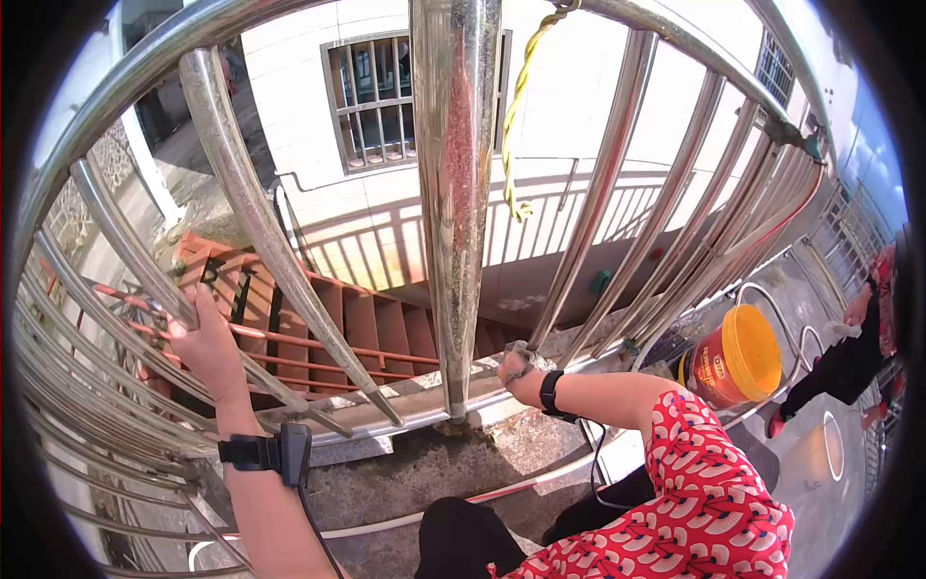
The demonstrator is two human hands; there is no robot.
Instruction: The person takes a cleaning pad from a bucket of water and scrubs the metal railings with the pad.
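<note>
My left hand (pixel 207 349) is wrapped round a slanting metal bar (pixel 135 239) of the railing, with a black strap and a small device on that wrist. My right hand (pixel 521 374) is closed on a greyish crumpled cloth (pixel 522 359), low down beside the foot of another bar (pixel 603 174). Between my hands the thick central post (pixel 456 193) stands upright, with reddish rust-like stains. A twisted yellow cord (pixel 519 116) hangs from the top rail, right of the post.
Beyond the railing, reddish stairs (pixel 359 323) lie below a white wall (pixel 289 125) with a barred window (pixel 374 96). At the right stand a yellow bucket (pixel 754 352) and a pale container (pixel 820 452). Another person (pixel 849 357) is at the far right. A white hose (pixel 386 529) crosses the floor.
</note>
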